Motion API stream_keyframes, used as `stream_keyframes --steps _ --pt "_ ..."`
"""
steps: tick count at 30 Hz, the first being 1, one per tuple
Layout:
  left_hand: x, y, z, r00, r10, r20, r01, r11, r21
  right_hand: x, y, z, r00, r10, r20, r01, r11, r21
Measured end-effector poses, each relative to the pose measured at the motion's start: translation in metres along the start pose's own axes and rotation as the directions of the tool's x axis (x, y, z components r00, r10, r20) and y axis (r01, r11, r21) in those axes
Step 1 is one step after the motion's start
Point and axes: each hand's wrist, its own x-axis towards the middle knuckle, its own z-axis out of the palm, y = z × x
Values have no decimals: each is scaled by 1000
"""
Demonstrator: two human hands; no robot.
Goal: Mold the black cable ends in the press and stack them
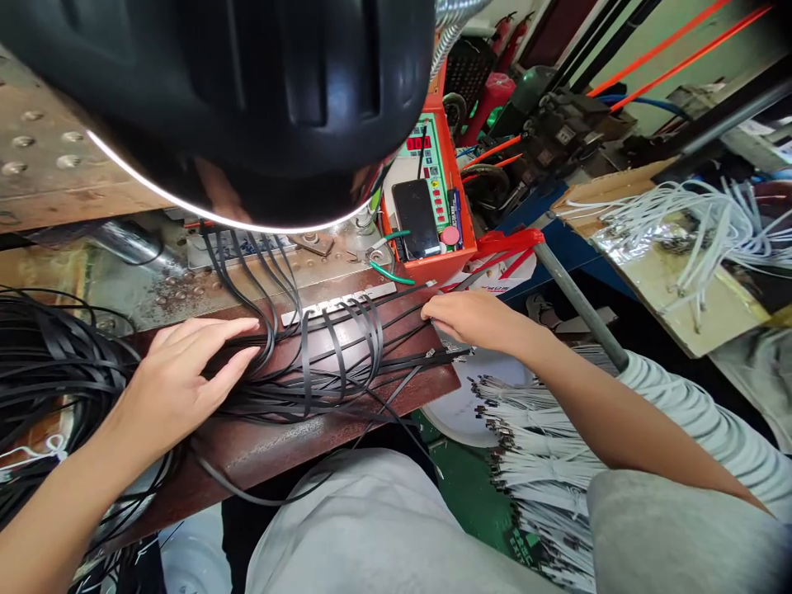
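Glossy black housing (216, 99) fills the top of my head-worn view, a thin lit strip along its lower edge. My left hand (179, 379) lies at about 8 o'clock, its fingers (216, 346) spread moderately wide and resting flat on black flat cables (322, 388), not closed around them. My right hand (476, 322) is at about 3 o'clock, its fingers close together at the cables' far strands; I can't tell whether they're pinching one or only touching.

Those cables, too many and tangled to count, run across a rust-brown metal plate (266, 462), under a slotted steel bar (337, 304) and past my fingers. A large black coil (43, 371) sits at 9 o'clock.

At about 1 o'clock stands an orange control box (461, 247) with a green panel (426, 157), red digits I can't read for sure, one black phone (416, 219) and one red button (450, 235). One green wire (389, 268) lies beside it. Two red fire extinguishers (501, 33) stand beyond. White cables (681, 231) lie on cardboard at 2 o'clock, and more white cables with dark tips (532, 462) hang in bunches at 4 o'clock. My striped sleeve (693, 412) and two grey knees (365, 528) fill the bottom.
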Motion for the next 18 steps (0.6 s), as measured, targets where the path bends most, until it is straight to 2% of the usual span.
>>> stream_keyframes --steps 5,8,11,14,16,18 --pt "-2 -1 1 1000 14 4 -14 1000 -7 -1 -5 1 998 -47 -48 42 994 -101" --pt "-4 0 0 999 27 30 -27 1000 3 7 -9 -1 992 1 -122 -16 993 -118" --pt "-5 0 -2 999 34 38 -35 999 2 25 -12 3 949 76 -305 -59 996 62" --pt "-4 -1 -3 998 26 48 -26 1000 0 49 -17 13 854 104 -510 91 935 343" --pt "-3 -2 -3 998 17 54 -17 1000 0 62 -21 18 822 165 -545 176 837 519" --pt "-2 -4 -4 998 15 62 -15 1000 -3 72 -24 20 834 221 -505 195 738 646"
